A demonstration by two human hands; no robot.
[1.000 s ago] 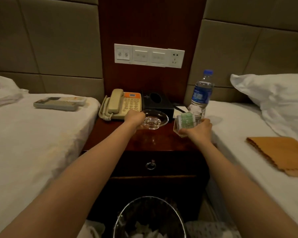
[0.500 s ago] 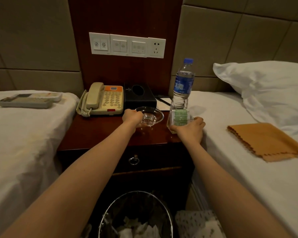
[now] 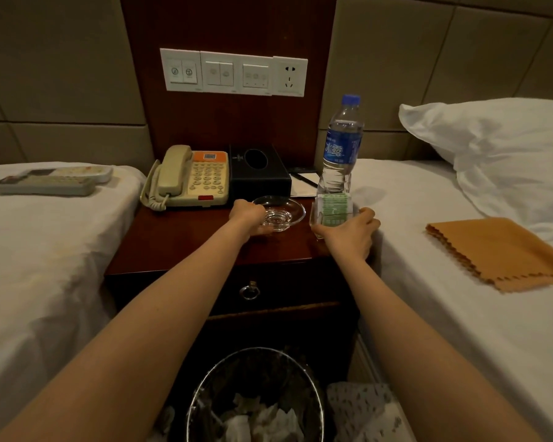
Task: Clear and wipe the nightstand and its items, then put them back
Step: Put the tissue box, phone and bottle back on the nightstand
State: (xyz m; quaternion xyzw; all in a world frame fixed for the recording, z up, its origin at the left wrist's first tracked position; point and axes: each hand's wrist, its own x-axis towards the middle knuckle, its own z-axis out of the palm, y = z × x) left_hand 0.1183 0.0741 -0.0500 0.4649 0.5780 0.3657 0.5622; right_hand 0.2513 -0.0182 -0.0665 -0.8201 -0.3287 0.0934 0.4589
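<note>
The dark reddish-brown wooden bedside table (image 3: 179, 240) stands between two white-sheeted beds, and we reach both our bare arms over its near edge. Our left hand (image 3: 248, 215) sits at the middle of the tabletop, fingers curled onto the near left rim of a clear round glass dish (image 3: 284, 212) that rests on the wood. Our right hand (image 3: 351, 231) is at the near right corner, fingers and thumb wrapped round a small clear holder of green-printed packets (image 3: 332, 208). The two hands lie near each other, with the dish between them.

Just behind the holder a clear plastic water bottle with a blue label and blue cap (image 3: 342, 148) stands upright at the right edge. At the far left is a beige corded telephone with an orange top panel (image 3: 192, 180). A black rectangular tissue box (image 3: 259, 173) stands just beside it, and a white notepad with a dark pen (image 3: 305, 183) lies between the box and the bottle. A metal ring pull (image 3: 249, 291) hangs on the drawer front below.

On the left bed (image 3: 45, 266) lie two grey remote controls (image 3: 45, 183). On the right bed (image 3: 460, 330) lie a folded orange-brown cloth (image 3: 498, 250) and a white pillow (image 3: 508, 148). A wire waste bin holding crumpled paper (image 3: 256, 393) stands on the floor in front of the table.
</note>
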